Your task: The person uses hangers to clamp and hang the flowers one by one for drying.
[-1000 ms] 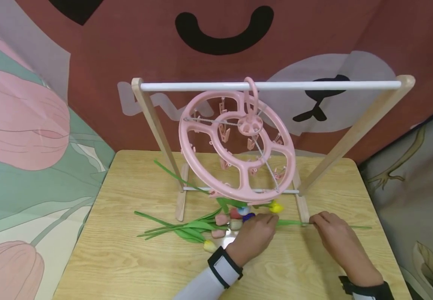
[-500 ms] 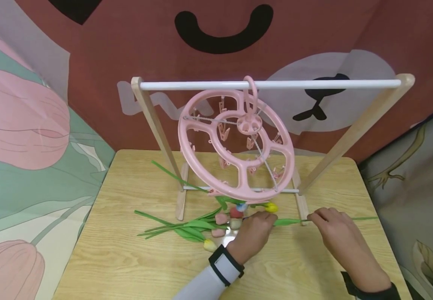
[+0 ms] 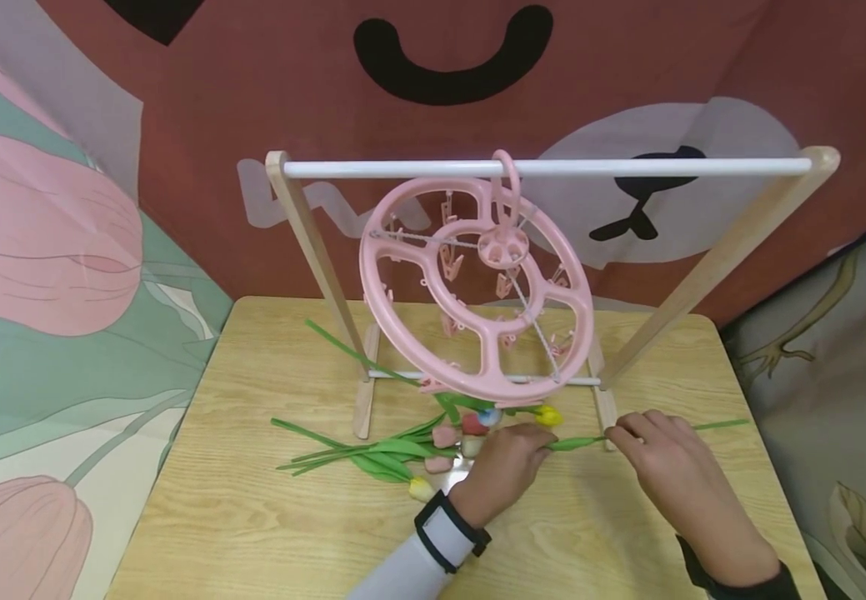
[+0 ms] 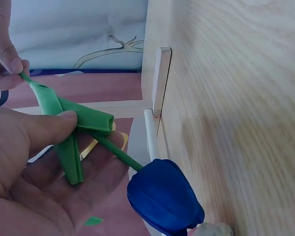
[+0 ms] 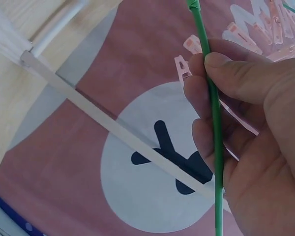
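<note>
An artificial blue tulip (image 4: 164, 196) is held across both hands, low over the table. My left hand (image 3: 509, 471) pinches its green leaves (image 4: 91, 118) and stem with the thumb against the fingers; the bloom hangs beyond the fingers in the left wrist view and is hidden in the head view. Farther along, my right hand (image 3: 676, 475) grips the thin green stem (image 5: 216, 128) between thumb and fingers, and the stem's end sticks out to the right. Beside the left hand lie more tulips: pink (image 3: 445, 435), red (image 3: 473, 423), yellow (image 3: 548, 416) and pale yellow (image 3: 421, 489).
Behind the hands stands a wooden rack with a white top bar (image 3: 402, 170). A round pink clip hanger (image 3: 488, 358) hangs from it, tilted, its lower rim over the flowers. Something shiny and white (image 3: 459, 473) lies under the tulips on the wooden table (image 3: 267, 517).
My right hand has shifted slightly left and up, and the stem's free end has swung upward. The blue bloom, visible a second ago in the head view, is now hidden by the left hand.
</note>
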